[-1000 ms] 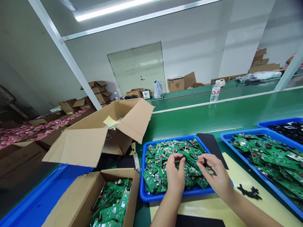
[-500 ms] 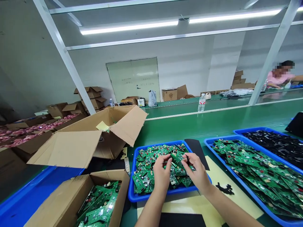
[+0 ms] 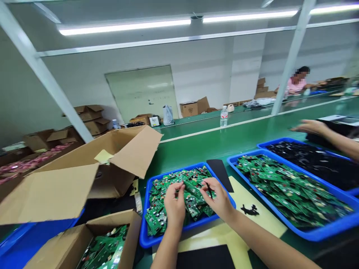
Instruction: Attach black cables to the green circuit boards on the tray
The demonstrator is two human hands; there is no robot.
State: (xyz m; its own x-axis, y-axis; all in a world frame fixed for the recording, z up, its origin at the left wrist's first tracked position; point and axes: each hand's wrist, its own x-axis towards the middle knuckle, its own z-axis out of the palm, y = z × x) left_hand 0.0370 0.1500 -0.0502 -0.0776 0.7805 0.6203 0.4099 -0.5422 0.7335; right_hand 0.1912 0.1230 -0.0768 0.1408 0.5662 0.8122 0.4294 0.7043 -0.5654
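Note:
My left hand (image 3: 174, 205) pinches one end of a green circuit board (image 3: 193, 188), which is tilted above a blue tray (image 3: 146, 236). My right hand (image 3: 220, 200) is close to the board's other end, with a thin black strip (image 3: 209, 189) between thumb and fingers. Whether the right fingertips touch the board I cannot tell. Beneath both hands, the tray is heaped with green circuit boards (image 3: 153, 220) carrying small parts. To the right of my right hand, a small bunch of black pieces (image 3: 250, 210) lies on yellow paper (image 3: 269, 223).
An open carton (image 3: 131, 231) of boards stands at left, a bigger carton (image 3: 64, 190) behind it. At right are a blue tray (image 3: 308, 236) of boards and another (image 3: 262, 145) of black parts, with another person's hand (image 3: 314, 127) above. A water bottle (image 3: 223, 117) stands behind.
The view has swung right, so things sit further left. Another person's hand and forearm have come in at the right. My hands still hold the circuit board and black strip over the tray.

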